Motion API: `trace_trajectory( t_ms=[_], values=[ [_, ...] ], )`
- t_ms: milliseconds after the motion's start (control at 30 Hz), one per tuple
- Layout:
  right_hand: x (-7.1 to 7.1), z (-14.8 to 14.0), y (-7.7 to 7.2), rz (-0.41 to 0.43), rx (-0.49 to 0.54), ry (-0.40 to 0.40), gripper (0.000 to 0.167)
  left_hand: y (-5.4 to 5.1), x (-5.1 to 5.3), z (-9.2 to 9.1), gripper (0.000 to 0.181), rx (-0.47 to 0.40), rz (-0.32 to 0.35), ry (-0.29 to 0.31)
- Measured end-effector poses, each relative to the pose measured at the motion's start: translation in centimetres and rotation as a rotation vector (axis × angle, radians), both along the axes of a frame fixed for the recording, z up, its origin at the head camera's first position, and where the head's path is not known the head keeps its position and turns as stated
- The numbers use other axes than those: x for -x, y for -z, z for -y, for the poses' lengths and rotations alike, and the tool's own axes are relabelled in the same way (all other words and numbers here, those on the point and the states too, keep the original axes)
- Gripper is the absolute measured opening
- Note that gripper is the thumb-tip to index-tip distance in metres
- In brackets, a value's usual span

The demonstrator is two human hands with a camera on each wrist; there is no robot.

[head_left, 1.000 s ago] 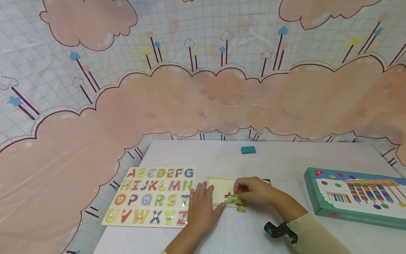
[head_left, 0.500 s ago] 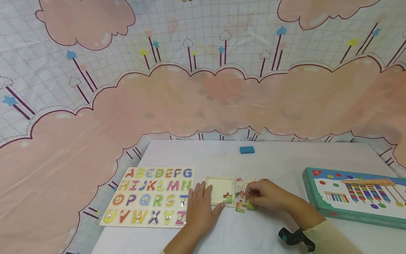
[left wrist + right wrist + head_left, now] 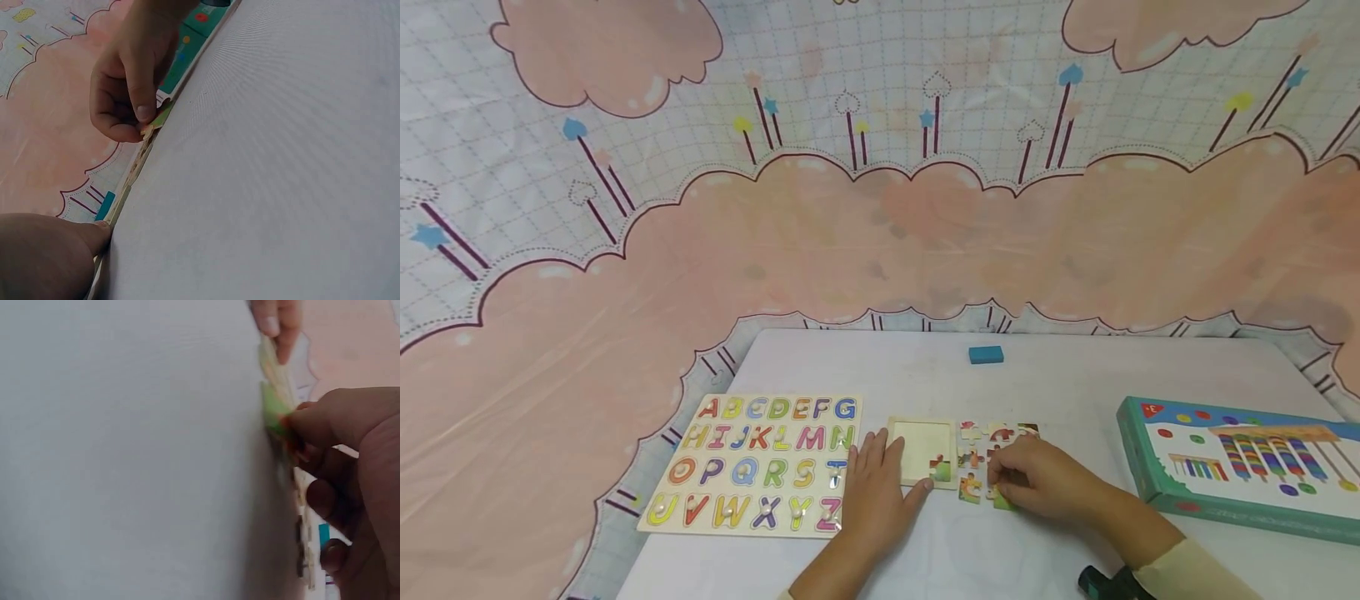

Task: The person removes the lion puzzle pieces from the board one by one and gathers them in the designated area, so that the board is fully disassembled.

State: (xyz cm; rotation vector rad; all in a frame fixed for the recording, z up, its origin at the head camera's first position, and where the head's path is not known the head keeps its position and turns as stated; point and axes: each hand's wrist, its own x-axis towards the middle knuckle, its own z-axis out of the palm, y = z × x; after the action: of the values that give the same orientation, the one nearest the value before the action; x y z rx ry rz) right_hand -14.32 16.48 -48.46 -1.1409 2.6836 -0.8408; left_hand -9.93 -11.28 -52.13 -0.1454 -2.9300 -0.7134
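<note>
My left hand (image 3: 880, 492) lies with straight fingers along the left side of a small wooden puzzle tray (image 3: 957, 454), thumb at its lower edge. A jigsaw piece (image 3: 940, 468) with green on it sits in the tray's lower right corner. Just right of the tray, several loose jigsaw pieces (image 3: 970, 487) are laid out in rows, some hidden under my right hand (image 3: 1037, 477). Thumb and forefinger of that hand pinch a green jigsaw piece (image 3: 274, 411), which looks tilted in the right wrist view.
An alphabet board (image 3: 752, 467) lies on the left, partly under the left hand. A blue block (image 3: 986, 355) sits towards the back of the white table (image 3: 865, 367). At the right is a green-edged toy box (image 3: 1247, 467).
My right hand has moved right, from the tray's lower right corner to the loose pieces, uncovering several of them. The left hand stays in place on the tray.
</note>
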Motion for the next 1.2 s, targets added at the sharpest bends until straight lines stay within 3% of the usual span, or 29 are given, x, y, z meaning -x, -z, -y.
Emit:
trace_trajectory(
  t_ms=[167, 400, 567, 833, 1067, 1200],
  values=[
    [-0.20, -0.05, 0.77, -0.156, -0.004, -0.026, 0.020, 0.00, -0.10, 0.06, 0.077, 0.001, 0.002, -0.008],
    [-0.27, 0.10, 0.97, -0.232, -0.044, -0.044, 0.018, 0.05, -0.18, 0.15, 0.077, 0.006, 0.011, -0.010],
    [-0.53, 0.15, 0.94, -0.213, -0.030, -0.035, 0.018, 0.09, -0.24, 0.22, 0.076, 0.010, 0.000, -0.013],
    [-0.88, -0.51, 0.59, -0.065, 0.039, 0.040, 0.023, 0.06, -0.12, -0.06, 0.072, -0.026, -0.018, 0.002],
    [-0.56, -0.36, 0.31, -0.094, 0.007, 0.008, 0.020, -0.34, -0.05, -0.46, 0.064, -0.100, -0.038, 0.052],
    [-0.02, 0.31, 0.06, -0.098, 0.017, -0.019, 0.018, -0.84, 0.30, -0.72, 0.063, -0.092, -0.039, 0.081]
  ],
)
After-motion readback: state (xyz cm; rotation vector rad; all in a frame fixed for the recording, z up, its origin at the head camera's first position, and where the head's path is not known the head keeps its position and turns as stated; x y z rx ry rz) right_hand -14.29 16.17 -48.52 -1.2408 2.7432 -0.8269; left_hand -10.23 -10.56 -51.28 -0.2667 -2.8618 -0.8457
